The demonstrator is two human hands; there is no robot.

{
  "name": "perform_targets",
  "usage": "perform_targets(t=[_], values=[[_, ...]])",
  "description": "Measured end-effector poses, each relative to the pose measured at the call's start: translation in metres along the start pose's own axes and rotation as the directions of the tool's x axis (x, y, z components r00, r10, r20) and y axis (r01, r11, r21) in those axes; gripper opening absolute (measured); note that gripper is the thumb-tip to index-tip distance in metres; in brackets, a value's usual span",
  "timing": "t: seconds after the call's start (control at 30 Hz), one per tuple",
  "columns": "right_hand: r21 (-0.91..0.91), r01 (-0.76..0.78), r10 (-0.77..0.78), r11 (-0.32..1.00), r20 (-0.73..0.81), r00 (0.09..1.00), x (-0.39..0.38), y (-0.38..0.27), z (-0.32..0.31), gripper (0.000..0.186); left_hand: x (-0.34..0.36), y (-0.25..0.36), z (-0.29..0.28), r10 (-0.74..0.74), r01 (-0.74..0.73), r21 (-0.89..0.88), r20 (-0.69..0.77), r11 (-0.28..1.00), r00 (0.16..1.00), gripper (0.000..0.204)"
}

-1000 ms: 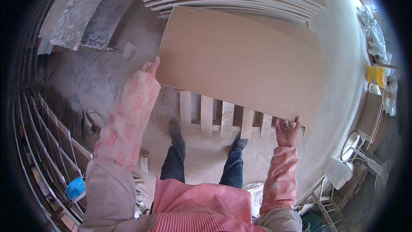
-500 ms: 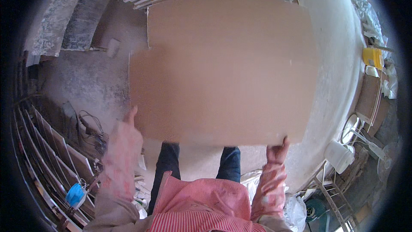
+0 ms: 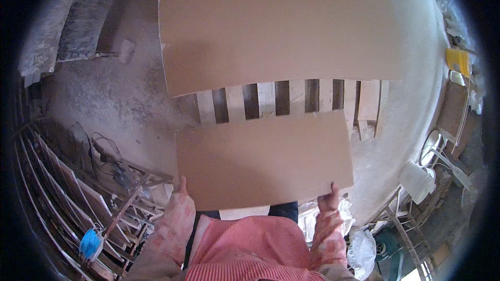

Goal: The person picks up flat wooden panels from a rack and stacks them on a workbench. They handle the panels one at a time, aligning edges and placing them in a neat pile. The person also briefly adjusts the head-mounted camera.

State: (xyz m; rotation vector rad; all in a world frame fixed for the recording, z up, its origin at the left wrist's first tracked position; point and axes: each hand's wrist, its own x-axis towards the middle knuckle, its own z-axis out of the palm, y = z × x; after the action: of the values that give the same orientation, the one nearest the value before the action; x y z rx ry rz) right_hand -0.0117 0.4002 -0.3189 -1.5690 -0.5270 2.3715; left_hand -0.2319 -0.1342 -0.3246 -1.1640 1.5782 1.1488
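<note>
Pulled back toward the wearer's body since half a second ago, a brown board [image 3: 263, 164] now sits apart from a second board [image 3: 281, 34], baring pale wooden slats [image 3: 266, 99] between them. It is held above the wearer's legs, in front of a red-striped garment [image 3: 250, 242]. The left hand [image 3: 182, 187] grips its left edge near the close corner, thumb up; the right hand [image 3: 329, 201] clasps the near edge toward the right corner, thumb on top. Both hands' fingers are hidden underneath.
</note>
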Motion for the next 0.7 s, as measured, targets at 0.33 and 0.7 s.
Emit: perform_targets(t=[0.33, 0.7], values=[[0.031, 0.020, -0.018, 0.999, -0.045, 0.999, 0.158, 0.008, -0.011, 0.050, 0.099, 0.081, 0.115, 0.094, -0.077, 0.114, -0.157, 0.991, 0.983, 0.074], [-0.141, -0.140, 0.097, 0.980, -0.272, 0.957, 0.217, 0.010, -0.035, 0.049, 0.140, 0.073, 0.150, 0.253, -0.139, 0.388, -0.262, 0.911, 0.931, 0.067]])
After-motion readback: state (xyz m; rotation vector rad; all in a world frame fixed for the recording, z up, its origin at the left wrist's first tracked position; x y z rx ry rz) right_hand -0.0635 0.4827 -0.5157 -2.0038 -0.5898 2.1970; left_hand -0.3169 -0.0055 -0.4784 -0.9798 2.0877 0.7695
